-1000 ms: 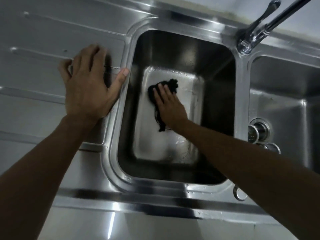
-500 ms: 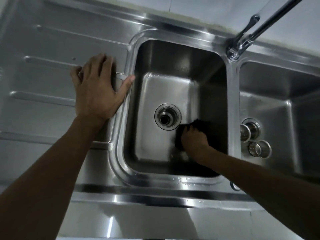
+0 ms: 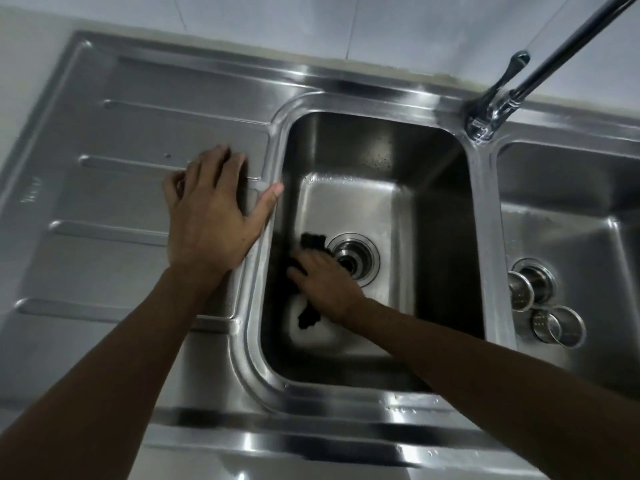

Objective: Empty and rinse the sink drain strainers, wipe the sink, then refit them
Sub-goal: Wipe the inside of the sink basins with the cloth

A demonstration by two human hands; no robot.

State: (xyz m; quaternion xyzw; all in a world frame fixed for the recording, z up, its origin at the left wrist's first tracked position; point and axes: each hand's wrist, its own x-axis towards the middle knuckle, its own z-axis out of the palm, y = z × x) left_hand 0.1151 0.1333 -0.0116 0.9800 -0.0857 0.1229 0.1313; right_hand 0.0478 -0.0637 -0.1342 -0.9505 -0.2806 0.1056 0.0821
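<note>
My right hand (image 3: 325, 284) presses a black cloth (image 3: 309, 315) flat onto the floor of the left sink basin (image 3: 440, 244), just left of the open drain hole (image 3: 356, 258). The hand covers most of the cloth and part of the drain rim. My left hand (image 3: 211, 216) lies flat with spread fingers on the steel drainboard (image 3: 114, 192), its thumb at the basin's rim. Two metal strainer baskets (image 3: 521, 295) (image 3: 559, 327) lie in the right basin (image 3: 588, 244) beside its drain.
A chrome tap (image 3: 498, 105) rises between the two basins, its spout reaching up to the right. The white tiled wall (image 3: 311, 26) runs behind the sink. Water drops sit on the front rim (image 3: 401, 407).
My right hand has swept the cloth from the basin's near right side across to the left of the drain. My left hand stays on the drainboard. The view has shifted downward.
</note>
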